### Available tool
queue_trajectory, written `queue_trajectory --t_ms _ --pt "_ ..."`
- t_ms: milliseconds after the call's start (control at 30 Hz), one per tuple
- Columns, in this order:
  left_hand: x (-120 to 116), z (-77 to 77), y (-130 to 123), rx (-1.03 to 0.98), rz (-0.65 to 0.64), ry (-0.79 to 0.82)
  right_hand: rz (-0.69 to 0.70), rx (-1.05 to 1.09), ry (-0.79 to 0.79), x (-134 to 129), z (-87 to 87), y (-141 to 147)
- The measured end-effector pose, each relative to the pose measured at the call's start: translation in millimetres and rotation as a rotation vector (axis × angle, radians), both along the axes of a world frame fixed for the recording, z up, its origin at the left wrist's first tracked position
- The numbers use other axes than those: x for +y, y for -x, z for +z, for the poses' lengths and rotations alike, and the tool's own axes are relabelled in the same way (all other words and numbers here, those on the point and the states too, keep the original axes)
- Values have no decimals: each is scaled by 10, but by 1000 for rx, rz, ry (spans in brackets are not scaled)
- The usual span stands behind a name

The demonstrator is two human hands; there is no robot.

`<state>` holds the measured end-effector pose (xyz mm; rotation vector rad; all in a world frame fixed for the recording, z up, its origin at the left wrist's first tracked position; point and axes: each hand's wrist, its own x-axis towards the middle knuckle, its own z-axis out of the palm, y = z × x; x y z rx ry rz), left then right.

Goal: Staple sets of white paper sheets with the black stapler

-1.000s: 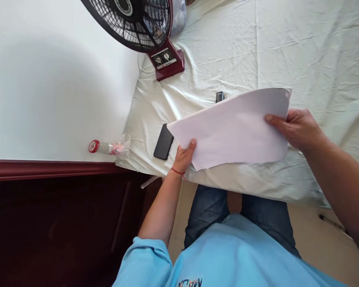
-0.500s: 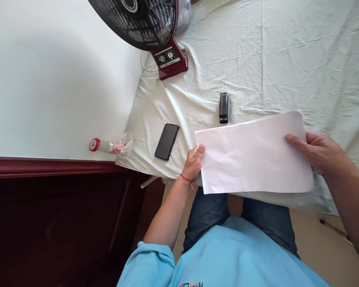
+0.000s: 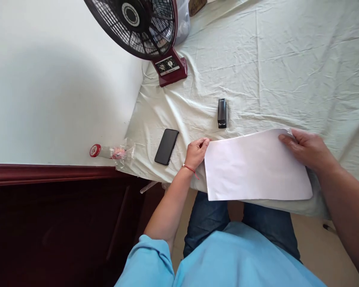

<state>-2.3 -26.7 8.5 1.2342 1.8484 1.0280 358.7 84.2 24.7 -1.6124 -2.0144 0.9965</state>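
Observation:
White paper (image 3: 254,169), perhaps several sheets together, spans the space between my two hands at the table's near edge. My left hand (image 3: 196,153) pinches its upper left corner, with a red string bracelet at the wrist. At the upper right corner, my right hand (image 3: 306,147) grips the sheet, thumb on top and the other fingers partly hidden. Just beyond the paper's top edge lies a black stapler (image 3: 222,113). A dark phone (image 3: 166,146) rests on the cloth to the left of my left hand.
A dark red fan (image 3: 172,71) stands at the back left, a clear plastic container (image 3: 183,24) behind it. By the wall lies a red-capped bottle (image 3: 95,150) with clear plastic wrap. Pale cloth (image 3: 287,71) covers the table; dark red wood panelling (image 3: 62,215) is at lower left.
My left hand has slid up from the paper's left side to its upper corner. My right hand has shifted to the upper right corner. The view has tilted slightly upward.

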Motion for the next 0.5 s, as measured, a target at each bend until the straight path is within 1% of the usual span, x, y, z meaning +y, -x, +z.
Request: queue_trajectory --t_ms 33,100,200,333,500 --pt "20 15 2 63 -29 27 4 -42 -19 2 -18 3" --pt "38 52 -7 159 -64 59 -21 -56 -60 0 -39 15" --pt "48 98 -21 222 -86 84 -60 -46 -120 -9 -36 42" --pt "102 111 -23 193 -83 73 -59 -45 -123 3 0 50" --pt "291 99 -38 70 1 28 -130 -20 -68 74 77 -2"
